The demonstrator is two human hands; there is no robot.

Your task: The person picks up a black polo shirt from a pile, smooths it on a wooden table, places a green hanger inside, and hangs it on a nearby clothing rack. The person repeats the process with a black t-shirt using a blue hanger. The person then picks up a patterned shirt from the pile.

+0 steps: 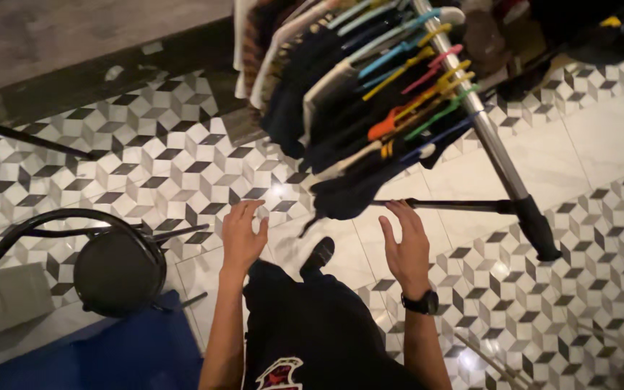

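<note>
A black chair (pixel 113 263) stands at far left on the patterned floor (pixel 167 155). The left hand (pixel 243 235) and right hand (pixel 406 249) hover open and empty, fingers spread, just below the dark clothes (pixel 341 123) hanging from a rail (pixel 471 108) on coloured hangers (pixel 420 79)

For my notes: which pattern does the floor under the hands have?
The floor has grey, black and white cube-pattern tiles beside plain pale slabs, seen in the head view.

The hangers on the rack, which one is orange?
The orange hanger sits low in the row on the clothes rack, between yellow ones above and a green one beside it; the others are blue, teal, pink.
</note>
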